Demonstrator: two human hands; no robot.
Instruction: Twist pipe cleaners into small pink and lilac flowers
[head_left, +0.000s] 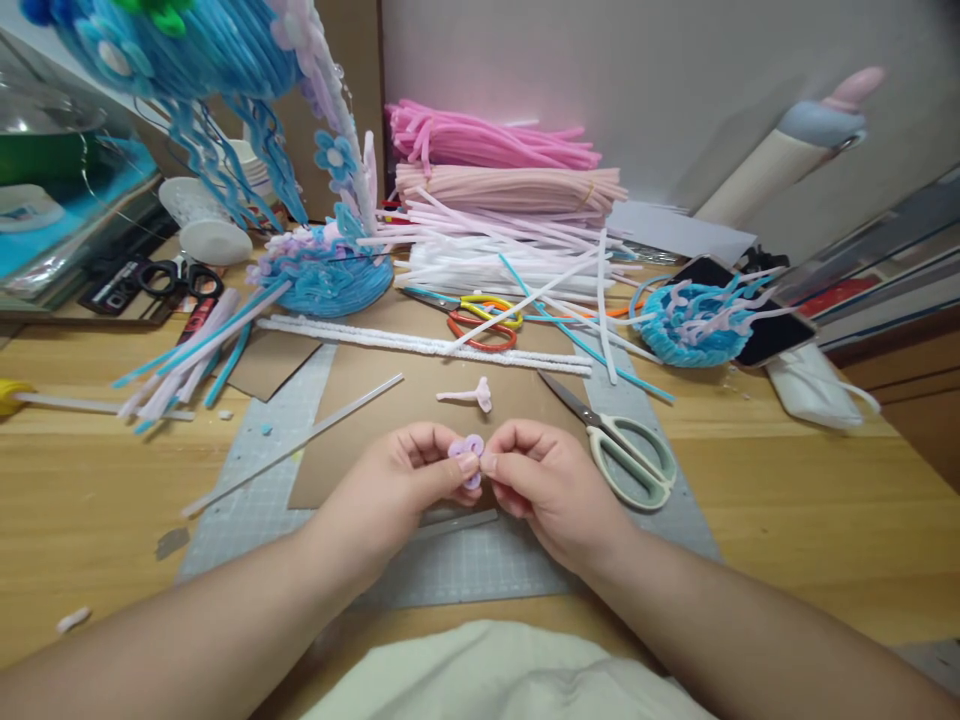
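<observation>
Between my hands is a small lilac pipe-cleaner flower (472, 444) with looped petals. My left hand (420, 470) pinches it between thumb and fingers. My right hand (540, 475) is closed in a pinch at the flower's right edge; what exactly lies between those fingertips is hidden. Just beyond them, a pale pink pipe-cleaner flower with a stem (482, 394) lies on a brown cardboard sheet (352, 440). Green-handled scissors (630, 460) rest to the right of my right hand, blades pointing away. A clear glue stick (292, 445) lies left of my left hand.
A grey cutting mat (480, 570) lies under the cardboard. White twisted stems (420, 345) and red-and-yellow-handled tools (487, 325) lie behind it. Bundled pink pipe cleaners (495, 140) are stacked at the wall. A blue fuzzy model (330, 275) stands left; a blue woven piece (690, 325) sits right.
</observation>
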